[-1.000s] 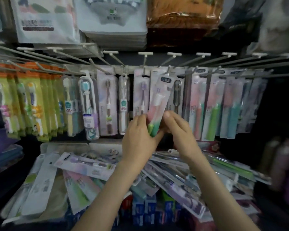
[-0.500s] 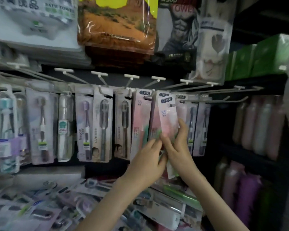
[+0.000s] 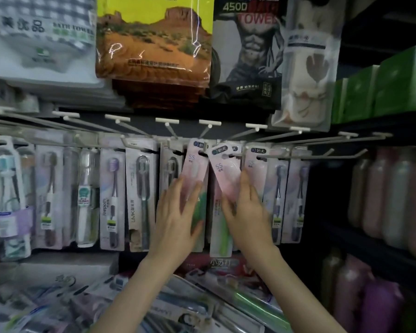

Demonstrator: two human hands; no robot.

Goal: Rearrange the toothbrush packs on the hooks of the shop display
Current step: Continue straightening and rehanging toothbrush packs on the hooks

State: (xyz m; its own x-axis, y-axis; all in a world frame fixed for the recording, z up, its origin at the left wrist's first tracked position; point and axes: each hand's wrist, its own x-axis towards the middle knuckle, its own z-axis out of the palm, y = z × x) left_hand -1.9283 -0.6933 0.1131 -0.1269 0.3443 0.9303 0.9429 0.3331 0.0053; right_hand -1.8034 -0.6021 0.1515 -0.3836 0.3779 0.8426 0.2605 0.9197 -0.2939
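Left of centre, clear and purple toothbrush packs (image 3: 139, 200) hang in a row off the wire hooks (image 3: 296, 156). Left hand (image 3: 178, 217) lies flat, fingers spread, on a pink pack with green handle (image 3: 197, 174) hanging upright — pressing, not gripping. Just right, the tilted pink pack (image 3: 222, 169) sits on its hook, top leaning left; right hand (image 3: 247, 210) pinches its lower part, fingers loosely curled. Loose packs (image 3: 173, 311) heaped below.

A single head-worn wide-angle camera faces the shop display straight on, close up, level with the row of hooks (image 3: 296, 153); towel packs (image 3: 154, 44) fill the top, loose packs (image 3: 178, 313) the bottom edge.
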